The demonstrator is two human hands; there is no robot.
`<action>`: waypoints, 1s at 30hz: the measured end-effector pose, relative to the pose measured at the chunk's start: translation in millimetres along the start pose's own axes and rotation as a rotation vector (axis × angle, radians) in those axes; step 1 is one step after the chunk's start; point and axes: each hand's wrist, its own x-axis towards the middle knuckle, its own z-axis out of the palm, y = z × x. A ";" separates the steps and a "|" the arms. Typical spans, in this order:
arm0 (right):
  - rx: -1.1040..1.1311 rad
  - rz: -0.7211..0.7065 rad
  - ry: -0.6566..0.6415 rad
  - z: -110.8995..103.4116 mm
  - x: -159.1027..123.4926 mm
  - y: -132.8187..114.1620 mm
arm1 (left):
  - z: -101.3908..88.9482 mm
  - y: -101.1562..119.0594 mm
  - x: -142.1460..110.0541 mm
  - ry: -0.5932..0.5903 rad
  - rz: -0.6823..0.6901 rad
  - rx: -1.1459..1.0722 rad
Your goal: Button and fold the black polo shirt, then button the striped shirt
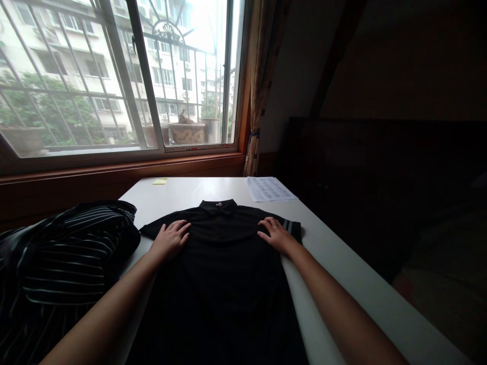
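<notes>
A black polo shirt lies spread flat, front up, on a white table, its collar pointing toward the window. My left hand rests flat on the shirt's left shoulder, fingers stretched out. On the right shoulder my right hand lies flat too, fingers spread, next to the sleeve with pale stripes at its cuff. Neither hand holds anything.
A heap of dark striped cloth lies at the table's left. A printed sheet of paper sits at the far right corner and a yellow sticky note near the sill. Behind stands a barred window; dark furniture stands to the right.
</notes>
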 end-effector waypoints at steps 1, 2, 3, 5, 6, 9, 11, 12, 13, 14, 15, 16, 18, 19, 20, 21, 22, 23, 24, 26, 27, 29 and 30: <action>-0.001 -0.003 -0.003 0.3 1.8 0.6 | 1.2 -4.2 4.2 -0.010 0.000 -0.003; -0.003 -0.005 -0.007 0.9 3.9 1.1 | 2.6 -8.3 8.3 -0.020 -0.003 -0.006; -0.005 -0.007 -0.010 1.8 6.5 1.6 | 4.0 -12.2 12.4 -0.029 -0.006 -0.008; -0.009 -0.007 -0.013 4.0 12.6 2.5 | 6.5 -18.9 20.3 -0.045 -0.015 -0.012; -0.011 -0.008 -0.014 5.3 16.0 2.9 | 7.5 -21.7 23.9 -0.052 -0.021 -0.014; -0.014 -0.013 -0.017 8.8 26.5 4.4 | 8.7 -28.1 33.6 -0.073 -0.041 -0.016; -0.016 -0.016 -0.019 11.0 33.5 5.7 | 8.4 -31.1 39.3 -0.087 -0.055 -0.014; -0.017 -0.016 -0.018 12.1 37.0 6.5 | 8.3 -32.4 42.1 -0.093 -0.060 -0.013; -0.019 -0.016 -0.017 13.3 40.5 7.2 | 8.2 -33.8 44.8 -0.097 -0.063 -0.010; -0.020 -0.016 -0.015 14.7 43.9 7.9 | 8.5 -35.3 47.7 -0.100 -0.065 -0.007; -0.022 -0.017 -0.011 16.2 47.4 8.6 | 8.9 -36.9 50.5 -0.101 -0.066 -0.003; -0.024 -0.018 -0.008 17.7 50.7 9.3 | 9.6 -38.7 53.3 -0.101 -0.066 0.001; -0.029 -0.021 0.001 20.6 56.6 10.5 | 11.2 -42.3 58.8 -0.101 -0.066 0.008; -0.032 -0.023 0.006 21.7 58.9 11.0 | 11.9 -44.0 61.2 -0.100 -0.066 0.010; -0.036 -0.027 0.012 22.5 60.8 11.3 | 12.6 -45.5 63.2 -0.098 -0.067 0.012; -0.039 -0.030 0.020 22.9 62.0 11.5 | 13.0 -46.5 64.8 -0.096 -0.068 0.013; -0.043 -0.035 0.029 23.0 62.7 11.5 | 13.4 -47.1 66.0 -0.092 -0.071 0.014; -0.047 -0.041 0.038 22.6 62.9 11.1 | 13.6 -47.1 66.6 -0.087 -0.074 0.014; -0.051 -0.047 0.048 22.0 62.5 10.5 | 13.8 -46.6 66.7 -0.082 -0.079 0.016; -0.060 -0.056 0.068 20.3 60.9 8.6 | 14.3 -44.1 65.6 -0.064 -0.092 0.019; -0.064 -0.061 0.078 19.4 59.8 7.3 | 14.7 -42.2 64.5 -0.052 -0.100 0.021; -0.074 -0.068 0.099 18.0 57.5 4.8 | 15.6 -38.5 61.1 -0.023 -0.119 0.021; -0.079 -0.071 0.109 17.6 56.4 3.8 | 16.1 -37.2 58.8 -0.007 -0.126 0.018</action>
